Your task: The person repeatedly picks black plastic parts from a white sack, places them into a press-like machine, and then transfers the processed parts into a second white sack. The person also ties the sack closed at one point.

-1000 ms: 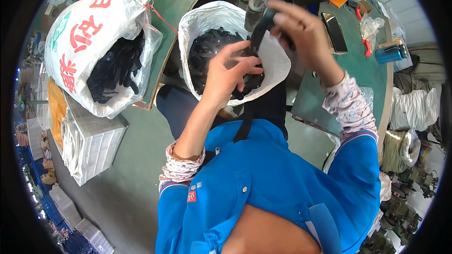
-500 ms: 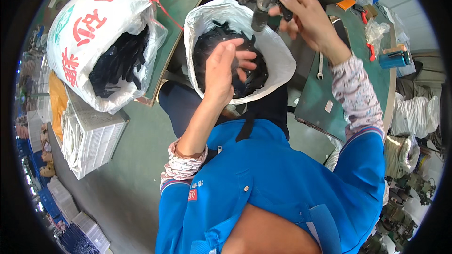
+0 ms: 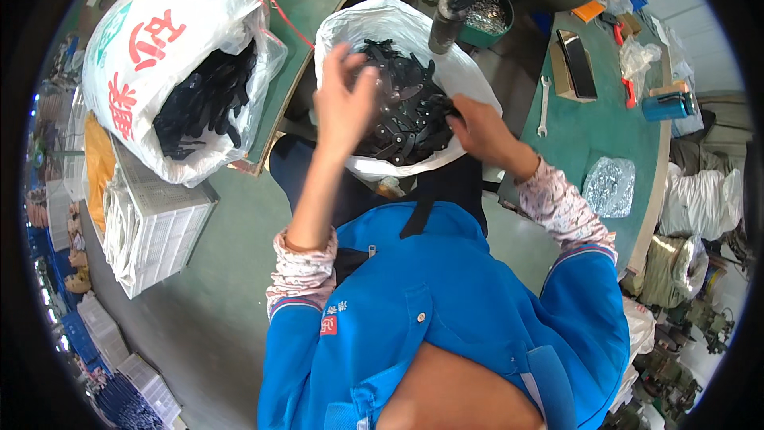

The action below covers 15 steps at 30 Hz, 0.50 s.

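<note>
A white woven sack stands open in front of me between my knees. Inside it lies a heap of flat, elongated black parts, some with small shiny rivets. Over the sack's right side, my right hand is closed around a black part, whose full shape merges with the heap below. My left hand is raised over the sack's left side, fingers apart and a little blurred, with nothing visible in it. Just beyond the sack stands a dark upright machine post.
At the left, a tilted white sack spills open on black pieces, above a white plastic crate. Behind the post sits a green tub of small metal bits. The right bench holds a wrench, a phone and a clear plastic bag.
My right hand has come down from the machine post to the sack's right side, holding a black part. My left hand has shifted left, away from the heap's middle.
</note>
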Motion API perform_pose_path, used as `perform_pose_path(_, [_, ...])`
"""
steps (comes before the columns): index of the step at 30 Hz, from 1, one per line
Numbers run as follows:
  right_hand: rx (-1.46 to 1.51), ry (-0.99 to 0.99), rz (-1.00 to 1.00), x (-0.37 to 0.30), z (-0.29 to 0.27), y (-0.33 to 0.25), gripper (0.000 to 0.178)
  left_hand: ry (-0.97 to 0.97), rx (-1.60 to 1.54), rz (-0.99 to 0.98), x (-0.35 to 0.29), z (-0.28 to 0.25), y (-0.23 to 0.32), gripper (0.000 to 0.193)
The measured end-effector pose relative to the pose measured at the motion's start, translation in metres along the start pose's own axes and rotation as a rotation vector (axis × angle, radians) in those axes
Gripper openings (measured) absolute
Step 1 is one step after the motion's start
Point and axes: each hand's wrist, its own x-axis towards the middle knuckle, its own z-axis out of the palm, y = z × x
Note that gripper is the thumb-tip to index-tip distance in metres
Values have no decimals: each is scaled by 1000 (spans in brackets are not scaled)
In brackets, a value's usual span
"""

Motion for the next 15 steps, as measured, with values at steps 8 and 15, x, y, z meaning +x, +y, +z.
perform_pose_path(8, [-334, -64, 269, 66, 36, 141, 25, 96, 362, -176, 12, -66, -72, 55])
perform_pose_path(15, [-64, 139, 34, 33, 19, 91, 43, 443, 488, -11, 26, -165, -77, 54])
